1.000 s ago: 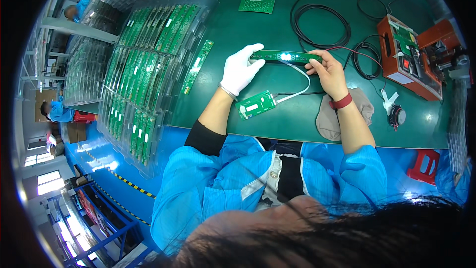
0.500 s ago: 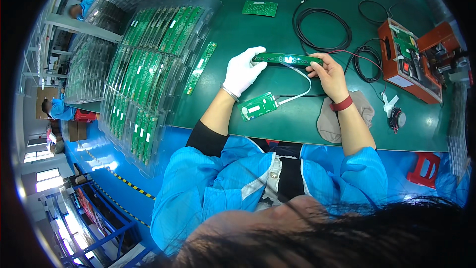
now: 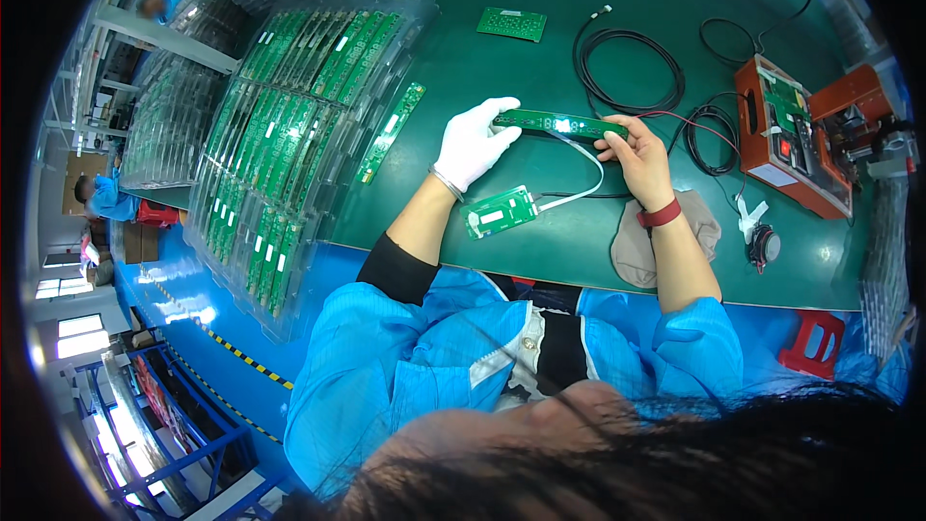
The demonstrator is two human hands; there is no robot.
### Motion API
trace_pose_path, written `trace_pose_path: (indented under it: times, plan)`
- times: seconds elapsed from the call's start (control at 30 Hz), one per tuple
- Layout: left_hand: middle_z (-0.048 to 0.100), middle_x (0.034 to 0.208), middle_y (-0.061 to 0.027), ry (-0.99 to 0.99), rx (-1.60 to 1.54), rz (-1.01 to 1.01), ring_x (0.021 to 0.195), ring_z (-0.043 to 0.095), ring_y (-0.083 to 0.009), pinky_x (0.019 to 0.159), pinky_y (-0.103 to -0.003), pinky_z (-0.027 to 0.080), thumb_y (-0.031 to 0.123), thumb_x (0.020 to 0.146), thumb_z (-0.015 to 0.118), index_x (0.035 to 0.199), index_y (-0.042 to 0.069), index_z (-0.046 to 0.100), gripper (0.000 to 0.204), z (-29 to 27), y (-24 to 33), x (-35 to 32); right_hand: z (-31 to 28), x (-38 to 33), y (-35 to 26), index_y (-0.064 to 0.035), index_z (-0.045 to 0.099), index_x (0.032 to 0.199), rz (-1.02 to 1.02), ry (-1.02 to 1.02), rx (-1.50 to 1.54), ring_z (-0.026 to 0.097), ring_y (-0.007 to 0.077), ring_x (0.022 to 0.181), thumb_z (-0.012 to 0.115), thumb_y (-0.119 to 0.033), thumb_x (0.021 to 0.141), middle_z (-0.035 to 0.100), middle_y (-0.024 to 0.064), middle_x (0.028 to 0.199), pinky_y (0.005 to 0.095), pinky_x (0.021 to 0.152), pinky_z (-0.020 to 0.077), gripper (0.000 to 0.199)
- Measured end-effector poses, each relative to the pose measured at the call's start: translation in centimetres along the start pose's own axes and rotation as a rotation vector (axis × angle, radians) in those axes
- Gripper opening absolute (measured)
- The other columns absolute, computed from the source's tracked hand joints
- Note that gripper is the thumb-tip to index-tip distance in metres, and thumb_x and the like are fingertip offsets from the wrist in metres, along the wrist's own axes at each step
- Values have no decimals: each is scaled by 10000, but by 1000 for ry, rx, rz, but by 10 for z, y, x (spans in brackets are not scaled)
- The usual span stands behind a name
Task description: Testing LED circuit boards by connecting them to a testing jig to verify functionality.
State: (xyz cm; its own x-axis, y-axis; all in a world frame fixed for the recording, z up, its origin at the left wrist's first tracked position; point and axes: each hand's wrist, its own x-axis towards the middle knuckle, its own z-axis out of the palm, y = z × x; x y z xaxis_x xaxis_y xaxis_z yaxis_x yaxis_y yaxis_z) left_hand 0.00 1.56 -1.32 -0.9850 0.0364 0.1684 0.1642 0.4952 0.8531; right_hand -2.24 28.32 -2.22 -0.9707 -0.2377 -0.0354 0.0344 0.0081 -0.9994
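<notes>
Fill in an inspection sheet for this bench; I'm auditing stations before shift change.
Surface: green mat, bare between items.
Job's things: long circuit strip held at both ends above the mat, small lights lit on it; white ribbon cable runs to a small board lying flat.
Clutter: spare board, loose strip, tan cloth, small speaker, orange test box.
Grippers: left hand, white glove, grips the strip's left end; right hand, bare, grips its right end.
Cables: black coils near the test box.
Surroundings: clear trays of green boards at left; other workers beyond.
</notes>
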Motion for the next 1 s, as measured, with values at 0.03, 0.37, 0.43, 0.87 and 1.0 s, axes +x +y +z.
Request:
trace_pose_path:
  times: [0.03,0.37,0.43,0.87,1.0]
  plan:
    - [569,713,-8,1,-2,7,546,469,-68,531,-203,397,24,782,671,1181,47,627,401,0,0,0,-1,0,0,23,563,1212,5,-1,3,648,147,759,548,-4,931,666,123,902,227,725,548,283]
    - [582,722,-11,19,2,-5,550,479,-68,536,-202,404,23,778,671,1174,45,629,399,-3,-1,0,-8,0,-12,12,524,1285,64,-157,151,683,189,852,440,-37,975,670,169,994,252,807,551,325]
    - [581,719,-10,21,8,-3,549,479,-68,536,-202,403,23,778,671,1173,46,630,398,-3,-1,-1,-9,-1,-11,12,521,1289,52,-159,124,684,191,854,428,-41,978,670,172,1000,254,811,551,329]
    - [652,833,-42,-12,68,-50,618,568,-117,621,-244,473,93,767,667,1166,79,638,400,-5,1,-1,-8,0,-8,6,509,1301,-1,-143,19,683,192,841,404,-46,984,671,175,999,265,811,549,338]
    - [647,819,-41,-21,98,-61,610,557,-118,619,-246,471,93,769,666,1166,81,638,398,-4,5,1,-10,0,-8,2,511,1300,2,-132,28,680,189,834,406,-46,985,671,172,997,264,805,548,336]
